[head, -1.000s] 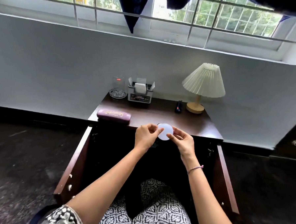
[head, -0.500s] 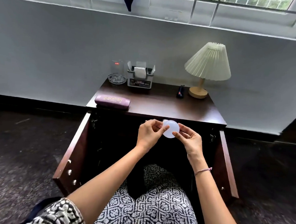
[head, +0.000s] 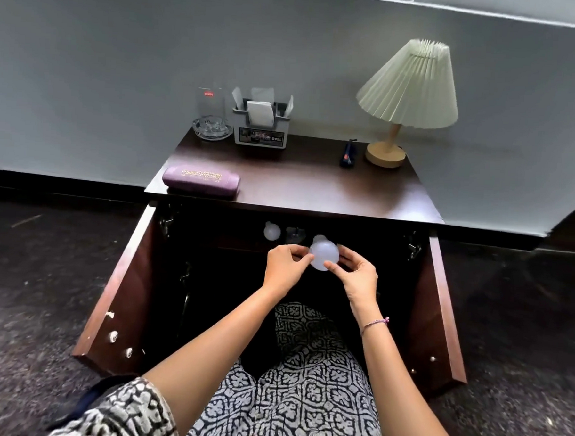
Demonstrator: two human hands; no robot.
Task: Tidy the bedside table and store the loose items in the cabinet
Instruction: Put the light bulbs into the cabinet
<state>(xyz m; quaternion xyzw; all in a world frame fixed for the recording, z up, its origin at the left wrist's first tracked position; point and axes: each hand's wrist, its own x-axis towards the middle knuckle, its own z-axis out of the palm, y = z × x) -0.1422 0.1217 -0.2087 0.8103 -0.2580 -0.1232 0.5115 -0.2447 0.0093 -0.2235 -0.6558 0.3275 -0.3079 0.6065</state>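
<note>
The left hand (head: 285,267) and right hand (head: 356,278) both pinch a bulb (head: 324,258) in front of the open cabinet (head: 119,292). A 2nd bulb (head: 271,231) sits inside. The case (head: 201,181) is not put away yet; it lies on the worktop's (head: 314,186) front left corner.

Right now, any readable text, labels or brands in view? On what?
"OPEL": front label of the grey napkin holder; the rest of that label is too blurred to read.
"PRINCE OPTICIANS" (likely, blurred): gold print on the purple glasses case; the smaller lines around it are unreadable.
Red label on the clear glass: too small to read.
No other text visible.
</note>
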